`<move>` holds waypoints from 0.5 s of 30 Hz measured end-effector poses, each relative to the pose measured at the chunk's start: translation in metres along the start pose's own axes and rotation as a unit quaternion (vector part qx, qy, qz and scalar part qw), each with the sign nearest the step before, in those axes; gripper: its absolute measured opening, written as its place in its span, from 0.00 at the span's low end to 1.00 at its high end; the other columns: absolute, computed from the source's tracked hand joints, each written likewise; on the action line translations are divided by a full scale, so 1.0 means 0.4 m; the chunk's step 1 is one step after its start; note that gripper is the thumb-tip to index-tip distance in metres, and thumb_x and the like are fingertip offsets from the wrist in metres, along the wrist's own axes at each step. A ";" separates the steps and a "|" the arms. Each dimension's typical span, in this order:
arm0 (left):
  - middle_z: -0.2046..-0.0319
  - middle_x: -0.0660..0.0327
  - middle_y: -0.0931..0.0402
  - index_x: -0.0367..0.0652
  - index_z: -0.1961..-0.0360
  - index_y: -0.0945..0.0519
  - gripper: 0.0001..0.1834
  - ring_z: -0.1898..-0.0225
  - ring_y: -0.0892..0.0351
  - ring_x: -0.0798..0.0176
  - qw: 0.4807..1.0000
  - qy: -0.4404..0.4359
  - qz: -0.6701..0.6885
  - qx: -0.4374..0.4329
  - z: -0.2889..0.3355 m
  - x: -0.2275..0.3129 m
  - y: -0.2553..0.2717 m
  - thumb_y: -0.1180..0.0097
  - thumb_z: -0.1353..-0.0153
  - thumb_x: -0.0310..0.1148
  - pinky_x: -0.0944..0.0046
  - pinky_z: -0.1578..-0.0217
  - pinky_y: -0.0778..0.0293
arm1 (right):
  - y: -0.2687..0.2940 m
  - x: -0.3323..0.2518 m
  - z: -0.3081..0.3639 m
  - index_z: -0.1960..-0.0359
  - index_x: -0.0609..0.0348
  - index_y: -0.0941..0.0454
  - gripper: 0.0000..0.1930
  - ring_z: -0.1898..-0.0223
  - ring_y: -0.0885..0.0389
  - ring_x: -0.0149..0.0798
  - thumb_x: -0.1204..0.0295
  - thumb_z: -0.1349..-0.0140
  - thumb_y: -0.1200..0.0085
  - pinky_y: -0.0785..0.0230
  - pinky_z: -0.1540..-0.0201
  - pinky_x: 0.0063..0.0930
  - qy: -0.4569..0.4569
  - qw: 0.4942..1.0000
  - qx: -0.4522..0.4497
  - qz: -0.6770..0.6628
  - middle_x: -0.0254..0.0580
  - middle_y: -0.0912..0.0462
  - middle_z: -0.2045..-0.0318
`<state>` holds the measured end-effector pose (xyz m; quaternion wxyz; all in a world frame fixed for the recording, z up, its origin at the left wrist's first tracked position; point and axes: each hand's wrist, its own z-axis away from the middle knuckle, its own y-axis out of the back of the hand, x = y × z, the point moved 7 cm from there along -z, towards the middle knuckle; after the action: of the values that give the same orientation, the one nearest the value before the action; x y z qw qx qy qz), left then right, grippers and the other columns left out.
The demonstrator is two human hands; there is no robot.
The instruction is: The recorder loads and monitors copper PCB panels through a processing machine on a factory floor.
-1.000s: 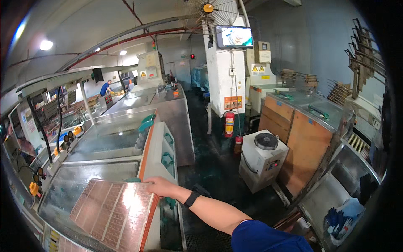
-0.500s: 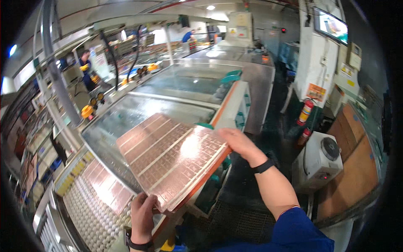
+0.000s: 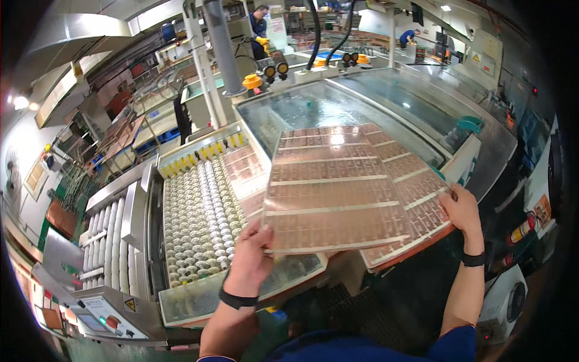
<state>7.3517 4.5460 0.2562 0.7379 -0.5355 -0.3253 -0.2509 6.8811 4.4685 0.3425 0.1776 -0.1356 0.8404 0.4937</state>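
A copper-coloured circuit panel (image 3: 329, 193) with pale strips is tilted in front of me. At its near left corner my left hand (image 3: 250, 250) is closed on it, thumb on top. Partly beneath it, fanned out to the right, lies a stack of similar copper panels (image 3: 416, 187). My right hand (image 3: 463, 210) grips the right edge of that stack. Both sit over the glass-topped machine (image 3: 301, 99). Another copper panel (image 3: 244, 172) lies on the roller conveyor to the left, its right side hidden by the held panel.
Rows of white wheels form the conveyor (image 3: 196, 229). Left of it stand a metal roller unit (image 3: 108, 241) and a control box (image 3: 102, 320). Two co-workers (image 3: 259, 30) are at the back. A fire extinguisher (image 3: 522, 229) and a white appliance (image 3: 503, 301) stand at right.
My view has turned left toward the conveyor. The top panel has slid and swung left off the stack, with my left hand on its corner. The right hand stays at the stack's edge.
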 end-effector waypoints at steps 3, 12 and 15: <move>0.79 0.71 0.35 0.43 0.65 0.24 0.05 0.78 0.36 0.72 0.997 -0.067 -0.035 0.024 0.002 0.106 0.231 0.51 0.35 0.22 0.70 0.70 0.31 | 0.002 -0.039 -0.003 0.66 0.67 0.25 0.21 0.69 0.22 0.55 0.56 0.44 0.45 0.32 0.64 0.42 -0.020 0.998 -0.064 -0.014 0.56 0.23 0.74; 0.80 0.69 0.35 0.45 0.65 0.25 0.09 0.83 0.39 0.72 0.946 -0.118 -0.194 0.230 -0.002 0.282 0.781 0.56 0.34 0.20 0.67 0.82 0.39 | -0.018 -0.035 -0.006 0.69 0.67 0.26 0.20 0.74 0.25 0.52 0.58 0.43 0.46 0.34 0.67 0.39 -0.023 0.998 -0.050 -0.023 0.55 0.27 0.79; 0.80 0.64 0.33 0.43 0.70 0.28 0.06 0.84 0.35 0.67 0.912 0.000 -0.309 0.270 -0.045 0.257 0.870 0.55 0.39 0.20 0.64 0.86 0.40 | -0.014 -0.019 0.001 0.69 0.67 0.26 0.19 0.74 0.24 0.52 0.58 0.43 0.47 0.34 0.67 0.39 -0.015 0.999 -0.035 -0.027 0.55 0.26 0.78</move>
<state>7.6735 4.6311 0.1111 0.7398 -0.1882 -0.5303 -0.3688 6.8903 4.4667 0.3413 0.1987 -0.1565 0.8159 0.5199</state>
